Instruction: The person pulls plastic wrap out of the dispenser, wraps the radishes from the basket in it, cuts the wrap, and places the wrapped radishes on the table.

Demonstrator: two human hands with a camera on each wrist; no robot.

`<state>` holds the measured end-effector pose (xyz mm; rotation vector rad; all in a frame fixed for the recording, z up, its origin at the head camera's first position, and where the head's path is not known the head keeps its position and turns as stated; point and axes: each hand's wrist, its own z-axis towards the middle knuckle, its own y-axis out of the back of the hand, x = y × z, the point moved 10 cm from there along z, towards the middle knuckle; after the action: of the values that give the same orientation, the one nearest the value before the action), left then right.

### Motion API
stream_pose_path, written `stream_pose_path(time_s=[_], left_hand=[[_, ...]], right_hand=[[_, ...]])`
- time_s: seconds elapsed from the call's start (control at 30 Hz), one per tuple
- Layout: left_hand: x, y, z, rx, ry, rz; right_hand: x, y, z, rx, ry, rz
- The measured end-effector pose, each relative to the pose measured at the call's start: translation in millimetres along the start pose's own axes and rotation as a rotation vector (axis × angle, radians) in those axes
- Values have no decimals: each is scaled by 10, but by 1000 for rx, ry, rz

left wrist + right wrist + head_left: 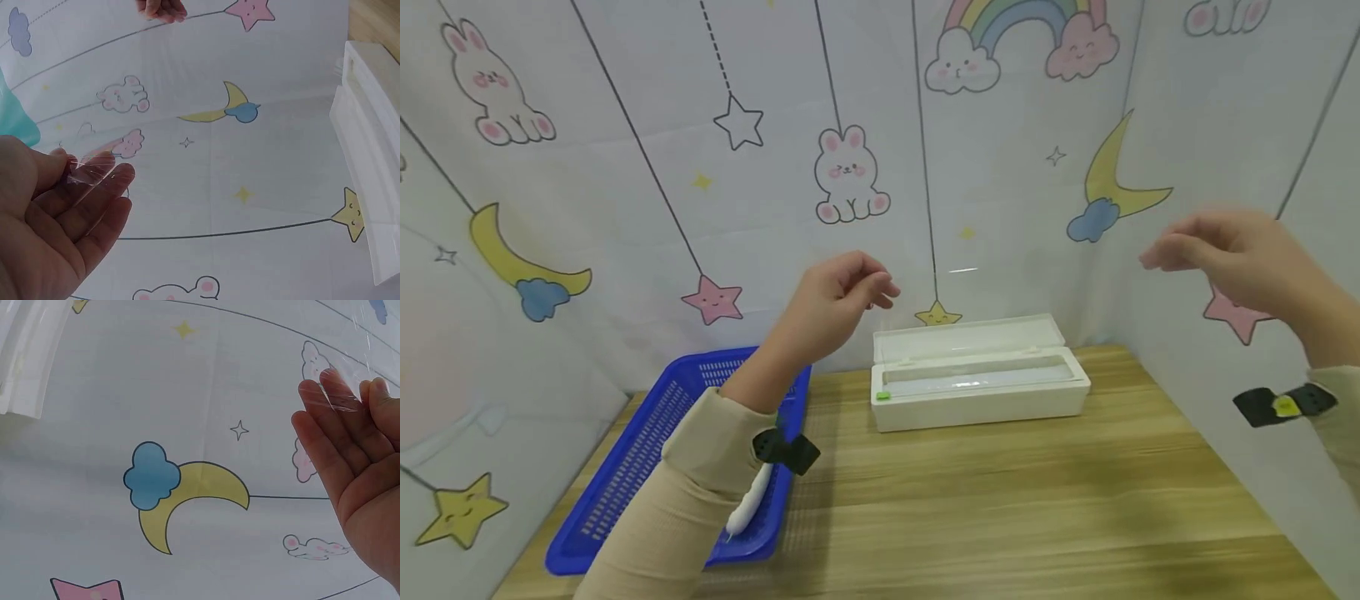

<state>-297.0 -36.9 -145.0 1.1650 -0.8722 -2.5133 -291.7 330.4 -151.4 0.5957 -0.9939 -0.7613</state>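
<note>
My left hand (831,304) and right hand (1240,258) are raised well apart above the table, in front of the printed cloth. Between them stretches clear cling film, almost invisible in the head view. The left wrist view shows the film (94,172) pinched between thumb and fingers. In the right wrist view, the thumb and index finger likewise pinch a wrinkled edge of film (340,397), the other fingers extended. Below and between the hands stands a white cling film dispenser (981,411), its lid (970,335) raised, with a small green piece at its left front corner.
On the left of the wooden table (1000,517) lies a blue plastic basket (568,562), partly hidden by my left arm. Inside it shows a long white vegetable-like object (750,504). A white cloth (1015,208) with cartoon prints hangs behind and along both sides.
</note>
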Motion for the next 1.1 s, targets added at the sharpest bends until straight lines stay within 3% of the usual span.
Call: stream_pose_path(time_s=[0.17,0.33,0.43,0.53,0.6,0.7,0.83,0.9,0.97,1.1], left_hand=[[-185,-114,-302,17,-98,0],[-356,-215,-615,16,-256,-1],[-434,-271,-820,3,-363,14],[-451,-372,-998,20,-402,0],[-440,-454,-1110,44,-413,-17],[-418,-559,-1307,69,-446,-8],[-429,-677,-1581,31,-572,111],[-419,-740,-1711,1,-627,168],[-391,-809,-1826,-22,-670,196],[-256,-990,-2001,-3,-681,220]], right_hand=[[84,17,-407,-115,150,17],[133,-80,-854,-146,318,57],[134,-176,-1098,-110,428,184],[107,-265,-1336,-67,508,330],[64,-327,-1473,-32,526,471],[-3,-461,-1661,-18,484,449],[-85,-668,-1889,19,475,482],[-131,-769,-1987,64,514,637],[-202,-872,-2075,89,508,690],[-379,-1070,-2237,85,422,536]])
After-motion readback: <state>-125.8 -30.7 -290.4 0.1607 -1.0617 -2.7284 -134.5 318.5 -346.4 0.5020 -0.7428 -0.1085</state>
